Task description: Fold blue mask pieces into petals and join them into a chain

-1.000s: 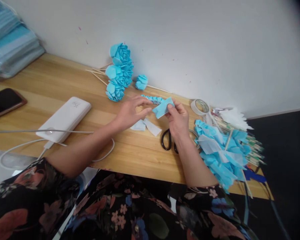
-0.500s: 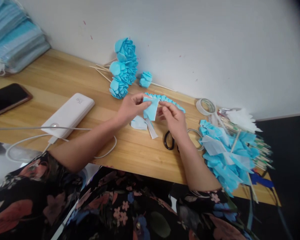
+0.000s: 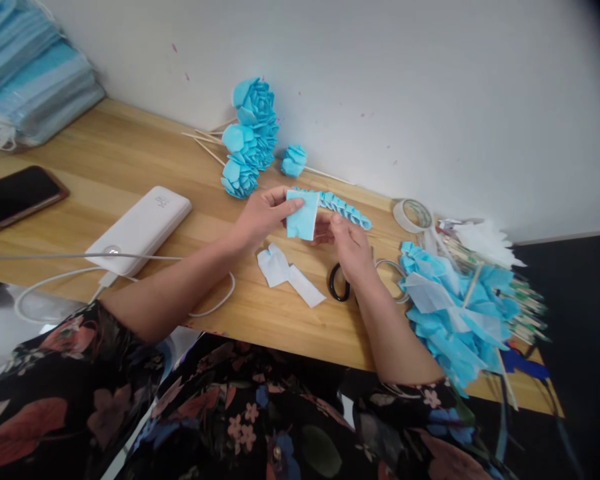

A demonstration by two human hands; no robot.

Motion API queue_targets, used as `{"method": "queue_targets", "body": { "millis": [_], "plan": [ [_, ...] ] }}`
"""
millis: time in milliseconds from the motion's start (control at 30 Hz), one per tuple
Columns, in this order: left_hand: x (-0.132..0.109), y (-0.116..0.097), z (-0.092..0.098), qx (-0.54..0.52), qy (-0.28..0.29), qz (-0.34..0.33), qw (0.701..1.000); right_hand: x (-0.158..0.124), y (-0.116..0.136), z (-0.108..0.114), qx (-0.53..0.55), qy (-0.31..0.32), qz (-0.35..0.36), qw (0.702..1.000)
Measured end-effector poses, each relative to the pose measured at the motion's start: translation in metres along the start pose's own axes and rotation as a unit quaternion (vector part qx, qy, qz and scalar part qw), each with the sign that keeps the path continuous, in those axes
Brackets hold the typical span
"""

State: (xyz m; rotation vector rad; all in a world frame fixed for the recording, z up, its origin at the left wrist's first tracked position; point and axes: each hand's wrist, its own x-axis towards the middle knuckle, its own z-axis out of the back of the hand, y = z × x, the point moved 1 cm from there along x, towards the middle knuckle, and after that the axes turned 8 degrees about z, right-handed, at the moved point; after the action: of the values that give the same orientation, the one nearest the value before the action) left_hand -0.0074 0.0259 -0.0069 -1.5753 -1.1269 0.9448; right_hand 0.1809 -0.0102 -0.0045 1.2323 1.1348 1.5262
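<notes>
Blue piece (image 3: 303, 219): now flatter, likely easier to work.
Right grip (image 3: 353, 248): just beside it; closure unclear.
Left grip (image 3: 263, 215): pinches it, taken over from the right.

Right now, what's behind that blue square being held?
Behind the blue square, held in the left hand, a row of folded blue pieces peeks out, mostly at right. Whatever the square covers can't be seen.
</notes>
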Motion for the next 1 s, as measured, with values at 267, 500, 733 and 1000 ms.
{"method": "queue_targets", "body": {
  "millis": [267,500,733,1000],
  "plan": [
    [-0.005,-0.003,-0.007,0.095,0.032,-0.020,0.995,-0.001,0.005,-0.007,-0.042,-0.085,0.014,0.995],
    [-0.004,-0.001,-0.003,0.113,0.000,-0.025,0.993,0.001,0.004,-0.004,-0.036,-0.096,0.019,0.995],
    [-0.001,0.000,-0.004,0.037,0.038,-0.021,0.998,0.002,0.004,-0.005,-0.008,-0.100,0.022,0.995],
    [0.006,0.010,-0.001,0.027,0.075,0.007,0.997,0.004,0.000,-0.004,0.001,-0.123,0.028,0.992]
  ]
}}
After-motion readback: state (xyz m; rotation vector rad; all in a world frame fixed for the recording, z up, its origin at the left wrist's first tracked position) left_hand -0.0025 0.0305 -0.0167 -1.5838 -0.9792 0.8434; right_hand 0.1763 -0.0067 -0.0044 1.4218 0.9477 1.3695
